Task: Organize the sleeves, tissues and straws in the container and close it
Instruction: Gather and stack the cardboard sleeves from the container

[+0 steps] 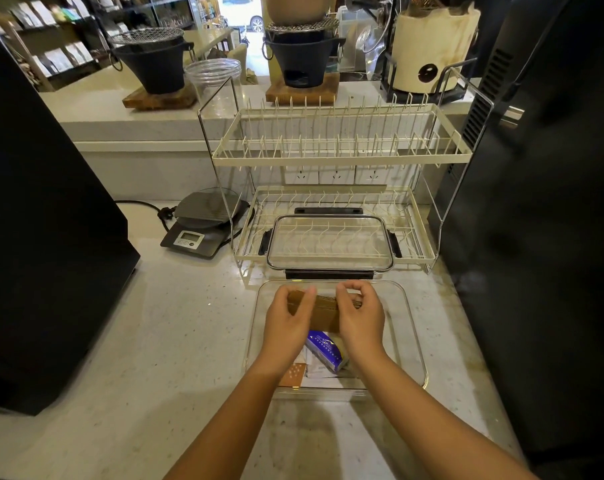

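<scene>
A clear plastic container (409, 327) sits open on the counter in front of me. Over its far half, my left hand (286, 320) and my right hand (361, 318) both grip a stack of brown cardboard sleeves (325, 313), one hand at each end. Below the hands, inside the container, lies a blue and white tissue pack (326, 351) on top of white paper packets (319, 370); an orange packet (293, 374) lies at the near left corner. The container's clear lid (330, 242) with black clips rests on the lower shelf of the dish rack.
A cream wire dish rack (342, 157) stands just behind the container. A digital scale (203, 226) sits to its left, with a cable. Tall black appliances flank both sides (44, 237) (543, 202). Black stoves on wooden boards stand on the raised ledge behind.
</scene>
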